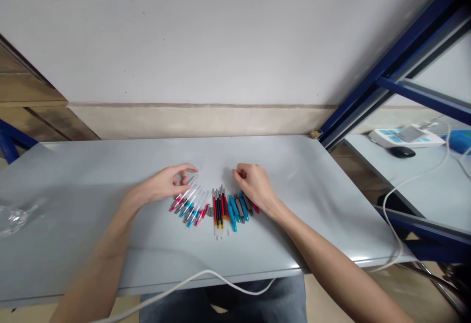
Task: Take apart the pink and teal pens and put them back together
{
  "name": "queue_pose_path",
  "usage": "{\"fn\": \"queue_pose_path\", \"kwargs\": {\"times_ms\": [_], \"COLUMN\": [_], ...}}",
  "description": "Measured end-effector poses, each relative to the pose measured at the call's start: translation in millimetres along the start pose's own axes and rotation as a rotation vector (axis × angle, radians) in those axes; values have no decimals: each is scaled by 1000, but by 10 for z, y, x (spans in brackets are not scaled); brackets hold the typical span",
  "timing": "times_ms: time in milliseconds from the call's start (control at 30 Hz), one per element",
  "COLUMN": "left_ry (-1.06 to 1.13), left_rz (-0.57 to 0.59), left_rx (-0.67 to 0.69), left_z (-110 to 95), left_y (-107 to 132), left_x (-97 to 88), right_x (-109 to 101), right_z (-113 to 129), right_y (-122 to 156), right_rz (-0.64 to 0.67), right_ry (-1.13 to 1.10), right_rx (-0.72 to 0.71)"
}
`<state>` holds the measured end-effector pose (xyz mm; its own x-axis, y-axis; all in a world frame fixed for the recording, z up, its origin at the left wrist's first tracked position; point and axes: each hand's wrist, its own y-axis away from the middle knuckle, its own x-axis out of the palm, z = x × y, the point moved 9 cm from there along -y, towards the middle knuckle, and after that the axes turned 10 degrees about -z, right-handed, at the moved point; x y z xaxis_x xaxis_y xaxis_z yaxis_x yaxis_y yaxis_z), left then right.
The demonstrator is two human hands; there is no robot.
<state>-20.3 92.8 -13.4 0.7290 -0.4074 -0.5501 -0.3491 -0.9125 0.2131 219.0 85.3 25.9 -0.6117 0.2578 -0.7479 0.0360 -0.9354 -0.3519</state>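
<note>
My left hand (167, 183) is at the upper left of a fan of clear pen barrels (196, 199) with pink, blue and grey ends. Its thumb and index finger are apart, the thumb over the barrel tips; whether it touches them I cannot tell. My right hand (254, 180) is closed with curled fingers, resting above a row of coloured pen parts (239, 207) in blue, grey and pink. Anything inside that hand is hidden. Between the two groups lie several red and black pen refills (220, 207). Beside them sits a small grey pile (209, 211), perhaps springs.
A clear plastic bag (14, 219) lies at the table's left. A white cable (206, 273) crosses the front edge. To the right, beyond a blue metal frame (390, 67), a second surface holds a black mouse (402, 152) and a white device (406, 137). A wall stands behind.
</note>
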Motion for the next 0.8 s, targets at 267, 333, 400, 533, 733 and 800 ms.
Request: {"fn": "queue_pose_path", "kwargs": {"times_ms": [267,333,400,533,733,800], "left_ry": [-37,-26,-18,-12,-6,61], "left_rz": [11,16,16,-32,-516,-587], "left_rx": [-5,-14,-12,-6,92,49], "left_z": [-21,-13,-5,-17,-255,-166], "left_y": [0,9,12,-1,447,839], "left_x": [31,39,44,7,-412,-424], "right_x": [-16,-19,-22,-34,-51,-46], "right_z": [-11,-10,-14,-33,-55,-54], "right_y": [-23,-26,-28,-35,-51,-54], "right_rz": [3,1,-1,-8,-23,-19], "right_ry": [-4,-6,-7,-9,-17,-15], "right_rx": [17,15,15,22,24,21]}}
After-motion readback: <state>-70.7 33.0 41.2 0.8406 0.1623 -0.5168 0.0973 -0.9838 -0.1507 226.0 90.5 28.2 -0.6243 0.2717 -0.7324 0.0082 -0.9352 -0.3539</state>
